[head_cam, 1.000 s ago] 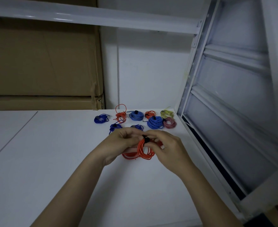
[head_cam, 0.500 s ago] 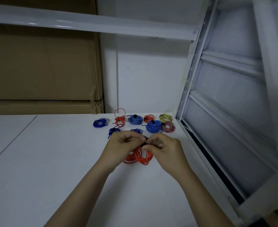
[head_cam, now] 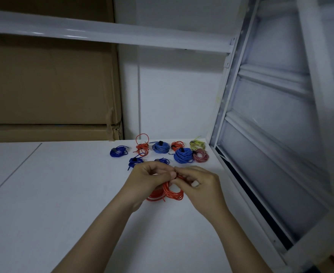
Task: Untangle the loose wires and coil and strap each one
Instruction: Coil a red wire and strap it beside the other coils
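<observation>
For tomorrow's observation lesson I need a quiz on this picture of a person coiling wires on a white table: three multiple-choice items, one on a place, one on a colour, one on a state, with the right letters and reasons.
1. Where does the pink wire coil lie?
A. at the table's left edge
B. right of the large light blue wire coil
C. under the cardboard box

2. What colour is the wire coil in the hands?
A. orange-red
B. yellow
C. dark blue

3. How are the hands?
A. flat on the table
B. one raised, one idle
C. both pinching the coil's top

Answers:
1 B: pink wire coil touches large light blue wire coil.
2 A: orange-red wire coil.
3 C: left hand and right hand meet there.
</observation>
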The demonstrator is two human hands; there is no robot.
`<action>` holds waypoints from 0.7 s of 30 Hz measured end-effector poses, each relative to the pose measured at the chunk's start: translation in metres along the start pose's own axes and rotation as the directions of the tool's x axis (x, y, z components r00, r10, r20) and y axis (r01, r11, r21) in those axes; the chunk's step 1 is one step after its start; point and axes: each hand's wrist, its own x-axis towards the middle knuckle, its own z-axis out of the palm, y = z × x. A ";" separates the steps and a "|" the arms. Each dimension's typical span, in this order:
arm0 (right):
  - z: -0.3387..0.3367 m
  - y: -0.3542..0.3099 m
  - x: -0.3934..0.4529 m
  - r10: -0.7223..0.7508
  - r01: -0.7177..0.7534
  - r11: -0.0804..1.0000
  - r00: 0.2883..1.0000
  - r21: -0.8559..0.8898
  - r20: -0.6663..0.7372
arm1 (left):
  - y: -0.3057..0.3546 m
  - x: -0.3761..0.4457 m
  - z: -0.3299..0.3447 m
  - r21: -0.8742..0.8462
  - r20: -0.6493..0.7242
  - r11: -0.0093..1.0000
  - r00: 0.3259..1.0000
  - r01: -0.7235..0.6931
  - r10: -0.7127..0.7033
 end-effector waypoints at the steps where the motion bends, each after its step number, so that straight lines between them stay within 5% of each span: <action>1: -0.001 0.000 0.000 0.088 -0.089 0.992 0.996 0.084 0.019 | 0.000 0.000 0.003 -0.023 -0.022 1.000 1.000 -0.003 0.003; 4: -0.004 0.002 -0.002 0.346 -0.374 0.876 0.927 0.305 0.143 | -0.003 0.003 0.015 -0.043 -0.108 0.998 0.993 -0.048 0.043; 6: -0.006 0.004 -0.004 0.439 -0.471 0.830 0.882 0.299 0.170 | -0.006 0.004 0.023 -0.022 -0.137 0.996 0.987 -0.090 0.086; 10: -0.010 0.008 -0.008 0.386 -0.393 0.918 0.917 0.058 0.100 | -0.010 0.008 0.024 0.174 -0.003 0.976 0.991 -0.132 0.134; 16: -0.009 0.022 -0.012 0.393 -0.393 0.919 0.919 -0.009 0.036 | -0.015 0.023 0.025 0.549 0.152 0.817 0.982 -0.176 0.110; 21: -0.003 0.025 -0.019 0.234 -0.293 0.940 0.926 -0.174 -0.296 | -0.025 0.033 0.042 0.482 0.030 0.851 0.974 -0.211 0.225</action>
